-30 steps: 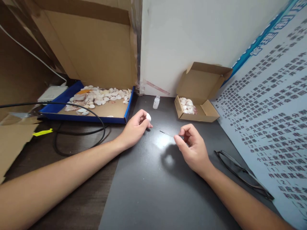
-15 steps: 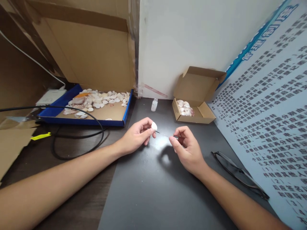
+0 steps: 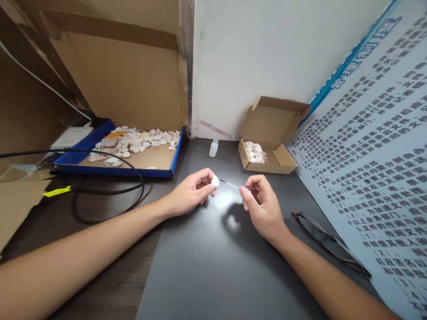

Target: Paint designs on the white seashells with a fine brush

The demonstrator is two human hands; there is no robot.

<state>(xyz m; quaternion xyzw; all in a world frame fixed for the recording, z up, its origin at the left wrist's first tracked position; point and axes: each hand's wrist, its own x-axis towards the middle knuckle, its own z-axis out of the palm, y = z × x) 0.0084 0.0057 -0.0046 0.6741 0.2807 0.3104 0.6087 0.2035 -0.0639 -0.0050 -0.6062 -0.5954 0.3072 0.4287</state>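
Observation:
My left hand (image 3: 191,193) is closed, pinching a small white shell (image 3: 215,181) between thumb and fingers above the dark table (image 3: 213,266). My right hand (image 3: 262,204) is closed on a thin needle-like tool (image 3: 230,184), whose tip points left and sits just beside the shell. A small clear bottle (image 3: 213,148) stands behind the hands near the wall.
A blue-edged cardboard tray (image 3: 133,166) with several shells (image 3: 136,140) lies at the back left. A small open cardboard box (image 3: 270,153) holding shells stands at the back right. A black cable (image 3: 110,155) loops at left. Black glasses (image 3: 330,244) lie beside a printed board (image 3: 376,155) at right.
My left hand has brought the shell rightward toward the tool. My right hand has shifted a little, and the tool's tip has come close to the shell.

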